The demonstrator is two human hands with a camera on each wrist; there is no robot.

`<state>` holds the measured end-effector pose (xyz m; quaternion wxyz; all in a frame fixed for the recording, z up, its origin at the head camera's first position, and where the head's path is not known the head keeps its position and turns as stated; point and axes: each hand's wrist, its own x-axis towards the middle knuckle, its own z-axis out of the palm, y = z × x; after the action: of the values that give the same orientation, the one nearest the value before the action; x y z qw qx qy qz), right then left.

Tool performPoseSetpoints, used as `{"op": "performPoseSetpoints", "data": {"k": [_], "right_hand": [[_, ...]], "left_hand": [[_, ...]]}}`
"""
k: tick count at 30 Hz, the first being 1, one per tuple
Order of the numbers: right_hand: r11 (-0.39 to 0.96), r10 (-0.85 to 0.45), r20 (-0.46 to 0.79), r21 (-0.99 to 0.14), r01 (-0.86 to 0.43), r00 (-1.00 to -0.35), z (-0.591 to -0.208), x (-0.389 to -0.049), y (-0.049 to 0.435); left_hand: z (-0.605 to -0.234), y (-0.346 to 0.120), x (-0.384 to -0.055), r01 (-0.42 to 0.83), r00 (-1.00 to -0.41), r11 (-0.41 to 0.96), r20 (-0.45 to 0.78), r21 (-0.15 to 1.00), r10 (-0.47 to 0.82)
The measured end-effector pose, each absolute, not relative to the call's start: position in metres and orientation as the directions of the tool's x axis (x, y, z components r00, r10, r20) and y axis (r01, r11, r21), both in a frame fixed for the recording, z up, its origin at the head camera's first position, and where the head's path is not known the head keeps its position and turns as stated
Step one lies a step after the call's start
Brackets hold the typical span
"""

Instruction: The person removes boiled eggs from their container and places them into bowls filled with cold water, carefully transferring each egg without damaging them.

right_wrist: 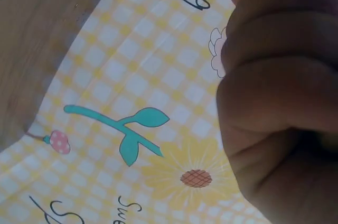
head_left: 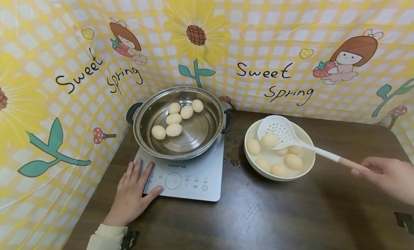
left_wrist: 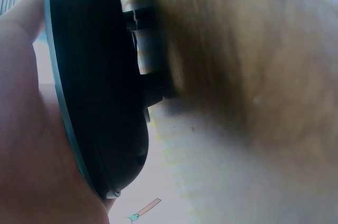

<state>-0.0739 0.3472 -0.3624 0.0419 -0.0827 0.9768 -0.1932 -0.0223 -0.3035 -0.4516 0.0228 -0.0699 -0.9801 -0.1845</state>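
My right hand grips the wooden handle of a white slotted skimmer at the right. The skimmer's perforated head lies over a cream bowl, with one egg at its lower edge. Several other pale brown eggs lie in the bowl. In the right wrist view, curled fingers show and the skimmer is hidden. My left hand rests with fingers spread on the left front corner of a silver induction cooker. The left wrist view shows the cooker's dark side beside that hand.
A steel pot with black side handles stands on the cooker, with several eggs grouped inside. Spilled water lies on the brown table between pot and bowl. A yellow checked cloth hangs behind and at the left.
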Motion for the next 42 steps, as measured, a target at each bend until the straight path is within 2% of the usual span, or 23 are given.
{"op": "performPoseSetpoints", "data": {"k": [17,27,31,38,42], "right_hand": [[0.921,-0.106,0.092,-0.365,-0.132,-0.990,-0.358,-0.071,0.339],[0.889,-0.079,0.200,-0.429,-0.160,-0.977,-0.352,-0.074,0.339],[0.874,-0.054,0.175,-0.468,-0.131,-0.983,-0.346,-0.073,0.334],[0.871,-0.086,0.028,-0.483,-0.089,-0.996,-0.329,-0.079,0.307],[0.841,-0.140,0.064,-0.520,-0.153,-0.988,-0.322,-0.086,0.278]], "left_hand": [[-0.452,-0.305,-0.025,0.136,-0.991,0.916,0.063,0.378,0.121],[-0.452,-0.305,-0.025,0.135,-0.991,0.918,0.068,0.372,0.118],[-0.452,-0.306,-0.024,0.136,-0.991,0.920,0.061,0.368,0.122],[-0.451,-0.305,-0.023,0.127,-0.992,0.920,0.043,0.372,0.120],[-0.451,-0.305,-0.023,0.123,-0.992,0.920,0.031,0.373,0.120]]}}
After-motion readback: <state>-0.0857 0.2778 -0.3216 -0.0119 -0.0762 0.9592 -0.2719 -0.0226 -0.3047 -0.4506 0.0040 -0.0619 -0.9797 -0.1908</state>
